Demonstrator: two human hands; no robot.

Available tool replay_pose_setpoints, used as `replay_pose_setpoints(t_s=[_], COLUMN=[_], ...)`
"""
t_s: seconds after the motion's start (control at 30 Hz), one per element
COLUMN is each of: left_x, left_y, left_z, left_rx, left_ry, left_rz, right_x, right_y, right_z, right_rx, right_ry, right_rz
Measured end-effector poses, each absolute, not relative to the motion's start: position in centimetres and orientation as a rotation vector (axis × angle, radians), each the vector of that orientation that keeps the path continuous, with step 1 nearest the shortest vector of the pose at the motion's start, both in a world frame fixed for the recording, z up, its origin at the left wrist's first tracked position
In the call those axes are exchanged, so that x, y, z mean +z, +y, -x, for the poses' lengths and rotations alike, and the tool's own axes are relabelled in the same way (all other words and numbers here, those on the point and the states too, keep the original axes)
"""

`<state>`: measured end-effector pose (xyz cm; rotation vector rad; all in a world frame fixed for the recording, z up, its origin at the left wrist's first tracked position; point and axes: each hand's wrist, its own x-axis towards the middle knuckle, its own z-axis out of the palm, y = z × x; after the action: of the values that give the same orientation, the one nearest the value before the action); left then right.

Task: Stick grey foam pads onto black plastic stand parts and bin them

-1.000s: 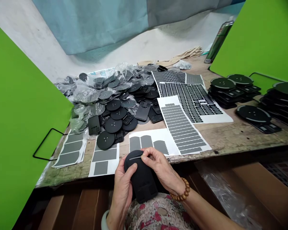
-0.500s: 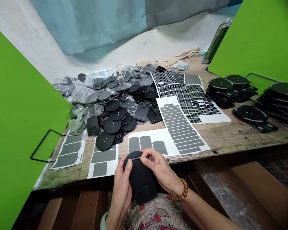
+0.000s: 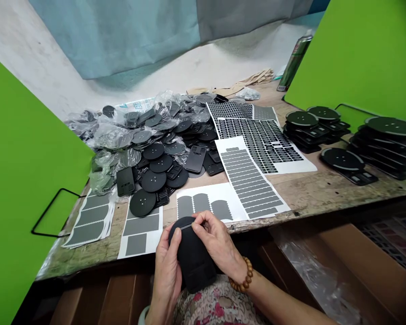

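Observation:
A black flat stand part (image 3: pixel 196 259), with a round disc at its top end and a rectangular body, is held above my lap at the table's front edge. My left hand (image 3: pixel 167 259) grips its left side, thumb on top and fingers beneath. A thin light-grey strip (image 3: pixel 186 227) lies across the part just below the disc. My right hand (image 3: pixel 218 246) has thumb and forefinger pinched at the strip's right end, against the part. Beyond the hands lies a white sheet with grey stickers (image 3: pixel 203 205); a second sticker sheet (image 3: pixel 137 241) is to the left.
A heap of black parts (image 3: pixel 152 180), many in clear plastic, covers the back left. More sticker sheets (image 3: pixel 250 180) lie centre right. Stacked black parts (image 3: pixel 301 131) stand right, near a spray can (image 3: pixel 294 61). Green panels (image 3: pixel 362 58) flank the table; cardboard boxes (image 3: pixel 122 293) are below.
The view has shifted slightly, moving the scene left. My right thumb and forefinger have moved a little along the strip; both hands keep hold.

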<state>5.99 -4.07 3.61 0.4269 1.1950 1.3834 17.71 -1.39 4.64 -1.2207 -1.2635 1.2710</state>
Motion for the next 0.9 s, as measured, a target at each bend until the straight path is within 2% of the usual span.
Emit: replay_pose_setpoints(t_s=[0.4,0.9], left_x=[3.4,3.4], left_y=[-4.1,-4.1], left_z=[-6.3,-6.4], left_rx=[1.404,1.415], left_ry=[1.208,1.245], left_rz=[-0.438,-0.404], right_x=[4.4,3.7], right_y=[-1.7,-1.2], right_z=[-17.2,-17.3], right_rx=[1.093,1.218], right_ry=[-1.337,-1.280], right_rz=[1.274,1.208])
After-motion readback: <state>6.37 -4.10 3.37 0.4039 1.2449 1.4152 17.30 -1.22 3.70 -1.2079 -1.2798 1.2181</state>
